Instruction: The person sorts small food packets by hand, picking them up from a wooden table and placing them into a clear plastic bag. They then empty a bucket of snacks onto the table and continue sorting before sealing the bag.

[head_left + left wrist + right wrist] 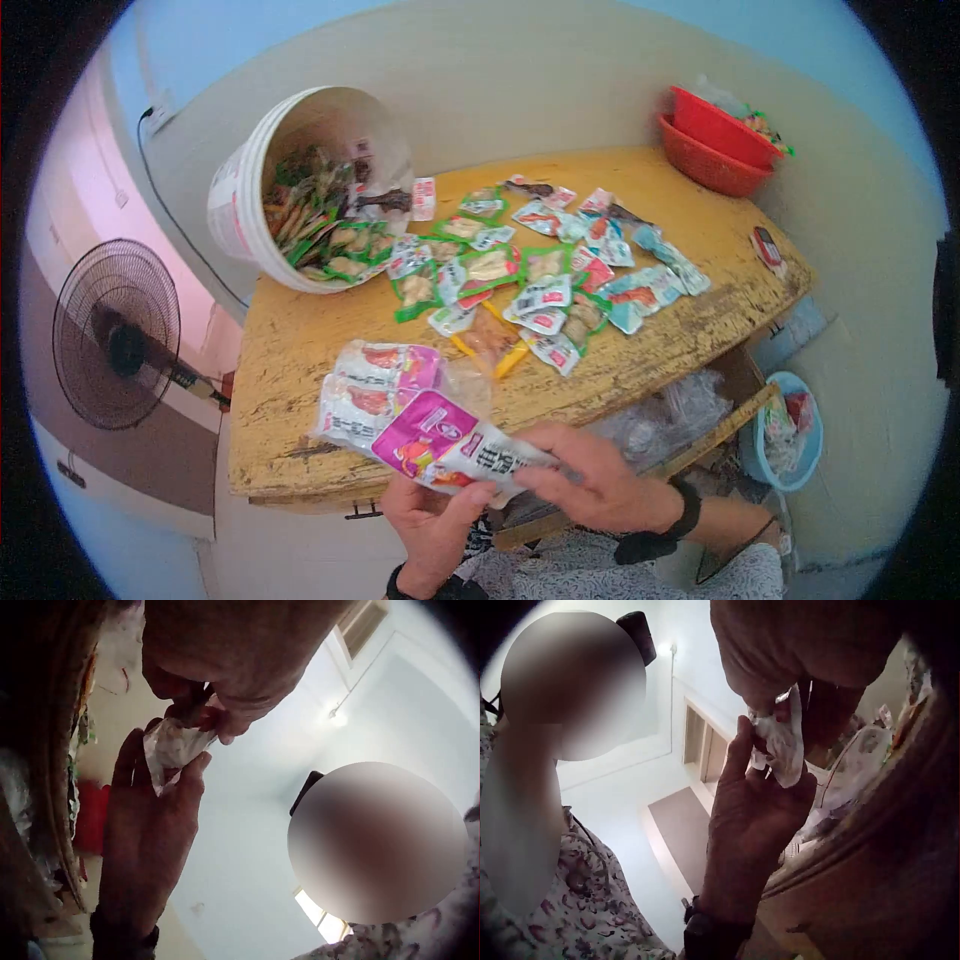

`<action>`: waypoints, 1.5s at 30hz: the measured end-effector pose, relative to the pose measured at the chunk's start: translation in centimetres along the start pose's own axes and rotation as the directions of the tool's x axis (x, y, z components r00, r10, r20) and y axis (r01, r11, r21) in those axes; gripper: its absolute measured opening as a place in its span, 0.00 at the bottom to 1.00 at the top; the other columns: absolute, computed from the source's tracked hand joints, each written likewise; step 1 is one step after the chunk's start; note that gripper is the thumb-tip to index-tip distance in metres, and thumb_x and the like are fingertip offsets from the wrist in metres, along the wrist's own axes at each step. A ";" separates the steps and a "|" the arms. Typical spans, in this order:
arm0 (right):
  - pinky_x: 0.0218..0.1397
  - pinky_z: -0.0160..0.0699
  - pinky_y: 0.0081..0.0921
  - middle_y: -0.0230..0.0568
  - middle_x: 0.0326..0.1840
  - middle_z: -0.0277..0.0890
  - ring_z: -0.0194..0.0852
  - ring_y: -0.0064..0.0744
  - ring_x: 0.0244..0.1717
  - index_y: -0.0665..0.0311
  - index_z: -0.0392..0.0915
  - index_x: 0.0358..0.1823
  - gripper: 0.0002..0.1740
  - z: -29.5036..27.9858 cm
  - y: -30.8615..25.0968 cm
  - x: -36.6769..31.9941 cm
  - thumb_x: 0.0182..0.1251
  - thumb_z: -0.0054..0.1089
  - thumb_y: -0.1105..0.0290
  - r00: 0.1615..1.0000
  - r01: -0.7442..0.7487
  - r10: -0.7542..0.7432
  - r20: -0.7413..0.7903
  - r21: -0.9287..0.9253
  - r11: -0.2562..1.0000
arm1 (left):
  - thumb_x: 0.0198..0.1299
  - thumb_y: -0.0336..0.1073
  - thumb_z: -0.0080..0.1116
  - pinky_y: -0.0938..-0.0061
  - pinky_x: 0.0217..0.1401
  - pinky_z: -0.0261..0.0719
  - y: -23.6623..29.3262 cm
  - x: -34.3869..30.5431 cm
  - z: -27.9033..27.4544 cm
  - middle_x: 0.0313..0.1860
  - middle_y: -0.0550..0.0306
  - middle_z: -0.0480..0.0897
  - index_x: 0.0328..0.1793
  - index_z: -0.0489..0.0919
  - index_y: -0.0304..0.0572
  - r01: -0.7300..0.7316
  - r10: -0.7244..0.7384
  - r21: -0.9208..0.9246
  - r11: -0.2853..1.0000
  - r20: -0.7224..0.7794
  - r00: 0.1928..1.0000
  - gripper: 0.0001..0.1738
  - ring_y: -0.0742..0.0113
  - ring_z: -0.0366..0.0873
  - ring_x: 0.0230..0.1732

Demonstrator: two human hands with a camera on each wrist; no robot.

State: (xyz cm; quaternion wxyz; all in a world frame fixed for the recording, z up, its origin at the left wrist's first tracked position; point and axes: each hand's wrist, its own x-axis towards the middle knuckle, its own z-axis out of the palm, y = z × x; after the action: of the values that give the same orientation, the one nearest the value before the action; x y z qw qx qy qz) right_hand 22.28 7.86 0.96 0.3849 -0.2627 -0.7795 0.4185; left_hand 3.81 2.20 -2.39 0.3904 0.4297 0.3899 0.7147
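Purple-and-white packet (430,435) at lower centre of frame, in both hands. Left hand (430,522): grip clamped on packet's lower edge. Right hand (600,488): grip pinching packet's right end. Loose packets (490,265) scattered over counter (290,440), frame centre. White bucket (238,205) on its side, upper left. Red basins (708,165) stacked, upper right.

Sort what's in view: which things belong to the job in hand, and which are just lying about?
Part of the job:
purple-and-white packet, in left grip and right grip
loose packets on the table, likely
tipped white bucket holding more packets, likely

Apparently just lying about:
fan
red basins
light-blue bin
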 end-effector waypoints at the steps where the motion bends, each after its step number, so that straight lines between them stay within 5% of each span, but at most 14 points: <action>1: 0.51 0.81 0.31 0.45 0.46 0.82 0.82 0.35 0.47 0.66 0.77 0.61 0.20 0.1 0.1 -0.7 0.76 0.60 0.62 0.997 -0.079 0.078 0.025 0.019 0.997 | 0.53 0.27 0.75 0.69 0.54 0.82 -0.2 -0.6 0.1 0.49 0.53 0.86 0.57 0.80 0.32 0.044 -0.045 -0.015 0.999 -0.028 0.999 0.24 0.67 0.84 0.48; 3: 0.52 0.82 0.32 0.45 0.45 0.82 0.84 0.36 0.47 0.65 0.77 0.61 0.20 0.3 0.2 -1.7 0.74 0.62 0.61 0.972 -0.223 0.217 0.094 0.056 0.973 | 0.52 0.26 0.76 0.70 0.53 0.82 -0.9 -1.1 -0.4 0.46 0.55 0.87 0.53 0.81 0.33 0.085 -0.085 -0.027 0.996 0.013 0.996 0.22 0.68 0.85 0.45; 8: 0.54 0.82 0.34 0.48 0.49 0.84 0.85 0.38 0.50 0.66 0.77 0.60 0.23 1.3 1.6 -3.4 0.71 0.67 0.59 0.974 -0.220 0.208 0.085 0.167 0.961 | 0.51 0.24 0.77 0.72 0.50 0.81 -0.4 -2.4 -0.2 0.42 0.56 0.87 0.50 0.83 0.34 0.095 -0.094 0.064 0.993 -0.007 0.996 0.20 0.69 0.84 0.42; 9: 0.55 0.82 0.34 0.48 0.50 0.84 0.85 0.38 0.51 0.66 0.78 0.60 0.23 1.3 1.8 -3.6 0.70 0.68 0.59 0.970 -0.230 0.215 0.113 0.151 0.961 | 0.42 0.30 0.79 0.71 0.47 0.80 -0.2 -2.7 0.5 0.42 0.57 0.84 0.47 0.80 0.37 0.098 -0.088 0.156 0.983 -0.070 0.994 0.25 0.68 0.82 0.42; 13: 0.55 0.82 0.36 0.48 0.51 0.83 0.85 0.42 0.52 0.66 0.78 0.59 0.22 1.0 2.5 -4.2 0.71 0.67 0.60 0.992 -0.095 0.077 0.095 0.208 0.974 | 0.42 0.33 0.81 0.71 0.46 0.80 -0.4 -2.8 0.2 0.39 0.54 0.83 0.45 0.81 0.37 -0.064 0.045 0.303 0.951 0.069 0.997 0.24 0.68 0.80 0.42; 16: 0.54 0.82 0.38 0.49 0.52 0.83 0.85 0.46 0.51 0.66 0.79 0.58 0.21 0.3 2.9 -4.6 0.71 0.66 0.61 0.995 -0.045 0.029 0.100 0.166 0.985 | 0.44 0.32 0.80 0.71 0.45 0.80 -0.9 -1.5 -0.5 0.39 0.55 0.84 0.47 0.80 0.37 -0.174 0.058 0.339 0.925 0.327 0.943 0.24 0.68 0.81 0.40; 19: 0.51 0.82 0.38 0.49 0.49 0.83 0.84 0.48 0.49 0.66 0.80 0.56 0.19 0.0 3.2 -5.1 0.69 0.67 0.64 0.998 0.024 -0.030 0.053 0.112 0.993 | 0.55 0.31 0.78 0.57 0.61 0.82 0.8 -2.5 -0.8 0.58 0.48 0.84 0.67 0.76 0.37 -0.035 -0.157 0.504 0.863 0.333 0.930 0.33 0.54 0.83 0.59; 22: 0.45 0.81 0.36 0.48 0.43 0.83 0.84 0.47 0.43 0.68 0.81 0.53 0.18 -0.2 3.2 -5.4 0.65 0.71 0.66 0.998 0.067 -0.064 -0.029 0.141 0.988 | 0.54 0.27 0.78 0.67 0.52 0.86 0.1 -2.6 -0.1 0.52 0.50 0.85 0.67 0.75 0.36 -0.138 -0.048 0.455 0.880 0.374 0.926 0.34 0.61 0.85 0.50; 28: 0.41 0.79 0.38 0.47 0.39 0.81 0.83 0.47 0.39 0.67 0.81 0.47 0.14 -0.6 3.0 -5.8 0.66 0.70 0.67 0.991 0.116 -0.101 -0.083 0.205 0.972 | 0.56 0.21 0.73 0.65 0.50 0.87 -0.7 -2.9 -0.7 0.52 0.52 0.85 0.65 0.75 0.36 -0.184 -0.022 0.468 0.865 0.401 0.916 0.30 0.61 0.85 0.49; 31: 0.39 0.78 0.39 0.46 0.37 0.80 0.82 0.48 0.37 0.66 0.81 0.44 0.13 -0.6 3.1 -6.2 0.68 0.68 0.63 0.991 0.108 -0.086 -0.107 0.212 0.971 | 0.56 0.21 0.72 0.67 0.48 0.87 -1.8 -4.1 -1.0 0.50 0.52 0.85 0.63 0.77 0.36 0.084 -0.212 0.400 0.912 0.288 0.934 0.28 0.63 0.85 0.48; 37: 0.34 0.72 0.39 0.47 0.30 0.75 0.78 0.47 0.31 0.67 0.78 0.39 0.14 -0.2 3.2 -6.8 0.68 0.69 0.63 0.989 -0.058 0.077 -0.126 0.147 0.987 | 0.57 0.25 0.73 0.71 0.47 0.86 0.3 -2.6 2.8 0.47 0.53 0.87 0.61 0.79 0.35 0.279 -0.336 0.298 0.913 0.158 0.929 0.25 0.65 0.86 0.45; 40: 0.34 0.71 0.36 0.47 0.30 0.76 0.76 0.43 0.30 0.68 0.79 0.40 0.14 -0.2 3.7 -6.7 0.65 0.72 0.65 0.987 -0.124 0.140 -0.074 0.183 0.975 | 0.47 0.31 0.78 0.71 0.43 0.81 -1.6 -2.7 2.1 0.39 0.57 0.84 0.49 0.79 0.37 0.184 -0.204 0.322 0.929 0.030 0.978 0.23 0.69 0.81 0.37; 43: 0.35 0.72 0.35 0.47 0.31 0.77 0.77 0.41 0.31 0.67 0.79 0.43 0.16 -0.2 3.9 -6.1 0.65 0.73 0.64 0.994 -0.096 0.106 -0.037 0.205 0.974 | 0.49 0.31 0.75 0.74 0.36 0.80 -2.9 -2.9 2.3 0.36 0.59 0.84 0.50 0.78 0.37 0.097 -0.083 0.134 0.986 -0.109 0.991 0.22 0.72 0.80 0.31; 45: 0.36 0.72 0.34 0.46 0.31 0.77 0.78 0.39 0.32 0.67 0.80 0.45 0.16 0.5 4.7 -6.2 0.64 0.74 0.63 0.995 -0.087 0.096 -0.031 0.226 0.970 | 0.55 0.28 0.73 0.73 0.43 0.84 -1.8 -2.5 1.8 0.43 0.55 0.86 0.57 0.79 0.35 0.024 -0.059 0.306 0.952 0.105 0.993 0.23 0.68 0.84 0.40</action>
State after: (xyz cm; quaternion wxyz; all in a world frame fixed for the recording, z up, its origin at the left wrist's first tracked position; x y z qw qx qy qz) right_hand 25.77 5.46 -5.56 0.4086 -0.2619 -0.7062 0.5155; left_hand 6.62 1.09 -4.17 0.3557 0.5162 0.4816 0.6124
